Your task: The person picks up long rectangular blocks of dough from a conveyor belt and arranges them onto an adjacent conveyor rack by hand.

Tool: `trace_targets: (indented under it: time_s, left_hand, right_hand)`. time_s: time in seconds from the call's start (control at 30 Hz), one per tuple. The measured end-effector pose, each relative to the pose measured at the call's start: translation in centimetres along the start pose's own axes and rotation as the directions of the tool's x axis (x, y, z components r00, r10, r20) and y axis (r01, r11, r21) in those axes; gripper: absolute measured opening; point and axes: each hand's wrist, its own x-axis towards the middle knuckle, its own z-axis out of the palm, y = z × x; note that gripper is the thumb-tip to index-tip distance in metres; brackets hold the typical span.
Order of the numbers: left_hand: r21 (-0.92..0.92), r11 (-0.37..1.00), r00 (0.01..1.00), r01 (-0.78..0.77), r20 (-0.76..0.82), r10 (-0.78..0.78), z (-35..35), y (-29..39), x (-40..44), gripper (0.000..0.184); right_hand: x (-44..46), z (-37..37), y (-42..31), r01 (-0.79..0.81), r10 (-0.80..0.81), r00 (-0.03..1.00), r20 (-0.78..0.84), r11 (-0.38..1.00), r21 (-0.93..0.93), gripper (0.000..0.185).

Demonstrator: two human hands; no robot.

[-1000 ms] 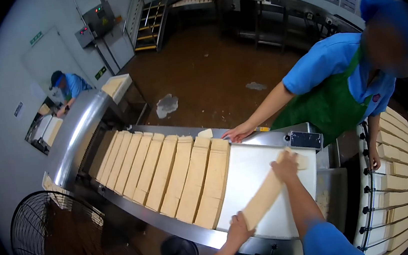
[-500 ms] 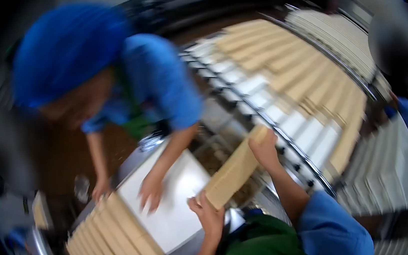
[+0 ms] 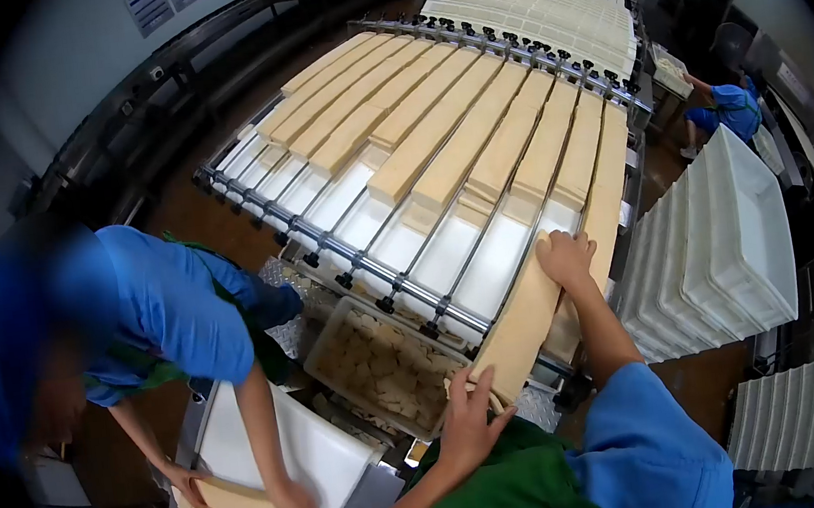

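A long beige slab (image 3: pixel 524 326) slants over the near rail of the laned conveyor, its far end towards the lanes. My right hand (image 3: pixel 568 259) is bent over its upper part, fingers closed on its top and side. At the lower end, my left hand (image 3: pixel 469 426) curls its fingers round the edge; some fingertips are hidden. Another long slab (image 3: pixel 600 207) lies just right of my right hand. More beige slabs (image 3: pixel 459 138) rest side by side in the white lanes, some with shorter pieces under their near ends.
A bin of broken beige pieces (image 3: pixel 379 362) stands below the rail. At left, a co-worker (image 3: pixel 171 301) handles a slab (image 3: pixel 244 501) on a white board (image 3: pixel 323 439), beside a row of slabs. White trays (image 3: pixel 717 239) are stacked at right. Another person (image 3: pixel 734 106) stands farther back.
My view has swung right and steadied. The slab in my hands now points up along the conveyor lanes rather than across the bin. The co-worker's hands now have a slab on the white board.
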Motion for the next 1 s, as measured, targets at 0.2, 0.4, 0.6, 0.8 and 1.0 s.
trace_targets:
  time_s: [0.2,0.4,0.6,0.8,1.0]
  left_hand:
    - [-0.129,0.990,0.997,-0.053,0.045,0.059,4.2,-0.8,6.9,0.057]
    - [-0.120,0.979,0.986,-0.167,-0.012,0.167,7.2,-2.4,10.3,0.058]
    - [-0.116,0.993,0.992,-0.015,-0.124,0.001,3.4,-2.1,8.8,0.057]
    - [-0.084,0.988,0.919,0.131,-0.364,-0.153,-1.5,-6.1,3.9,0.059]
    - [-0.091,0.864,0.651,0.496,-0.619,-0.439,-2.6,-14.0,-4.1,0.049]
  right_hand:
    - [4.4,2.0,0.8,-0.081,0.083,0.960,-0.266,0.997,0.016,0.060]
    - [3.2,3.0,0.4,0.001,0.010,0.989,-0.146,0.997,0.076,0.072]
    - [2.9,3.0,0.5,0.002,0.011,0.992,-0.126,0.995,0.099,0.077]
    - [2.9,2.6,-0.6,0.010,-0.002,0.999,-0.041,0.980,0.198,0.080]
    - [-0.4,3.0,-6.1,0.328,-0.276,0.934,-0.226,0.915,0.235,0.072]
